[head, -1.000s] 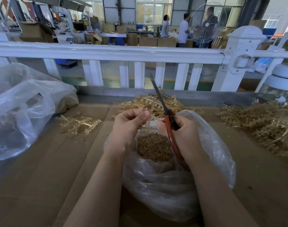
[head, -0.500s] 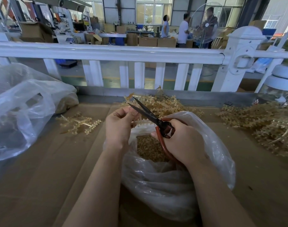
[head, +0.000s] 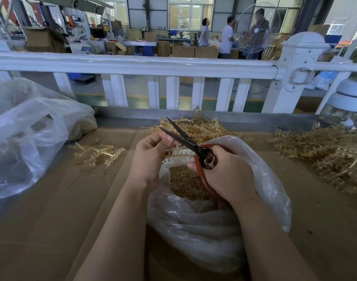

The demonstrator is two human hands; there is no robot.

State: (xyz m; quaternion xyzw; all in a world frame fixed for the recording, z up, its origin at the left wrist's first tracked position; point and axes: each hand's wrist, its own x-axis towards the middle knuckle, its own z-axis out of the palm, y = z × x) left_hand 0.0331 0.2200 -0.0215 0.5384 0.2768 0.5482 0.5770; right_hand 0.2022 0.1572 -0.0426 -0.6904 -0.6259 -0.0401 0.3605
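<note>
My right hand (head: 226, 175) grips red-handled scissors (head: 190, 145) whose black blades stand apart, pointing up and left. My left hand (head: 151, 153) pinches a translucent golden plastic sprue (head: 178, 154) with comb-like teeth, held between the hands over a clear plastic bag (head: 214, 230). The bag's mouth is open and shows several small golden cut pieces (head: 185, 183) inside. The blades cross just above the sprue near my left fingertips.
Cardboard (head: 51, 209) covers the table. A loose sprue (head: 96, 152) lies at left, piles of sprues sit behind the bag (head: 202, 128) and at right (head: 325, 155). A big plastic bag (head: 27, 134) fills the left side. A white railing (head: 133, 65) borders the far edge.
The scissors swung down from pointing up to pointing left, and their blades opened. My left hand stayed pinching the sprue, which now sits lower under the blades.
</note>
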